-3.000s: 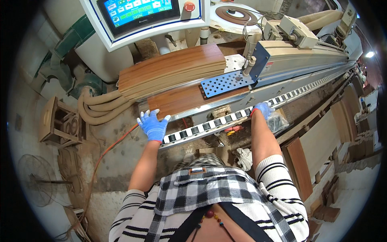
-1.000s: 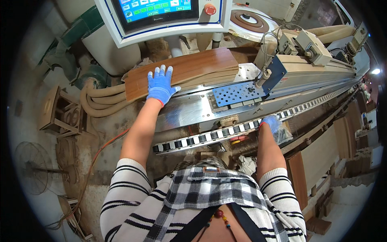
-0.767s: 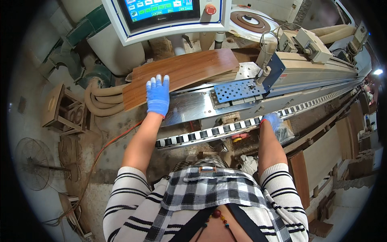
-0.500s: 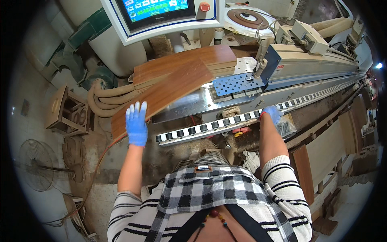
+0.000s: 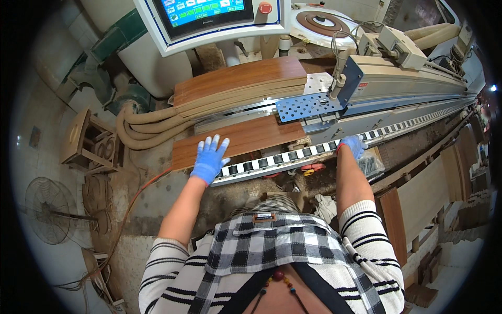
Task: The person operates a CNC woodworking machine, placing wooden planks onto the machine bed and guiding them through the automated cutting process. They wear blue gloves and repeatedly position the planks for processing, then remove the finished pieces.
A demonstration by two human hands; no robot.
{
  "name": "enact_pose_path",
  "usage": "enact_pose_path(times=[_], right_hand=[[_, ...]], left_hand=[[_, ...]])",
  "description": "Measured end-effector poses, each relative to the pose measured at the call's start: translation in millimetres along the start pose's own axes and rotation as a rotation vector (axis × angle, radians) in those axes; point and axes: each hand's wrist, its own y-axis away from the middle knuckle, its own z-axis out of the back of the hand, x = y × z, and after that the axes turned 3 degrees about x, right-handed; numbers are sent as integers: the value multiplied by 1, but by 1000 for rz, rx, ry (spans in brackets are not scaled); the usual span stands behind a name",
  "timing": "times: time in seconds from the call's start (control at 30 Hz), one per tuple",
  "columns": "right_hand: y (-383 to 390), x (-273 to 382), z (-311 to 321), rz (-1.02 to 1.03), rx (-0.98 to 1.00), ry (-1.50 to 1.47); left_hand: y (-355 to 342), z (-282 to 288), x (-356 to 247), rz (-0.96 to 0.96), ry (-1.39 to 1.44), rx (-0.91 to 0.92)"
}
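Note:
A reddish-brown wood-grain board (image 5: 251, 137) lies lengthwise on the machine's infeed, between the metal bed and the roller rail (image 5: 272, 163). My left hand (image 5: 210, 158), in a blue glove with pale fingertips, rests flat on the board's near edge with fingers spread. Farther right, my right hand (image 5: 353, 147) in a matching glove is at the roller rail; its fingers are bent down and partly hidden. Whether it grips the rail cannot be made out. Just beyond the board stands a stack of similar boards (image 5: 240, 78). A perforated blue plate (image 5: 308, 108) sits over the bed at the board's right end.
A control panel (image 5: 212, 23) with a lit screen and red button (image 5: 265, 8) hangs at the top. Dust hoses (image 5: 157, 121) and a wooden stool (image 5: 94, 141) are at left, with a standing fan (image 5: 49, 210). More panels (image 5: 418, 199) lean at right.
The board has swung from a slant across the bed to lie nearly parallel with the rail. My left hand has moved right with it. My right hand has stayed in place.

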Motion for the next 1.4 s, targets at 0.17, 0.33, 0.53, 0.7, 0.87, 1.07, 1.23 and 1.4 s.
enact_pose_path(times=[0.17,0.33,0.53,0.7,0.87,1.07,1.23,1.4], right_hand=[[21,9,19,1,89,17],[7,3,3,9,-89,-2],[7,2,11,35,65,69],[13,5,12,8,-4,73],[10,2,3,16,-87,93],[14,4,12,86,11,149],[35,13,28,8,18,-81],[25,8,19,8,-4,-94]], left_hand=[[-48,-21,-2,-43,33,28],[-70,-21,-7,4,251,-20],[-22,-9,13,286,132,-115],[16,-43,62,491,441,-194],[12,-47,57,547,635,-305],[12,-54,63,533,604,-317],[12,-50,63,552,558,-269],[0,-38,48,554,429,-174]])
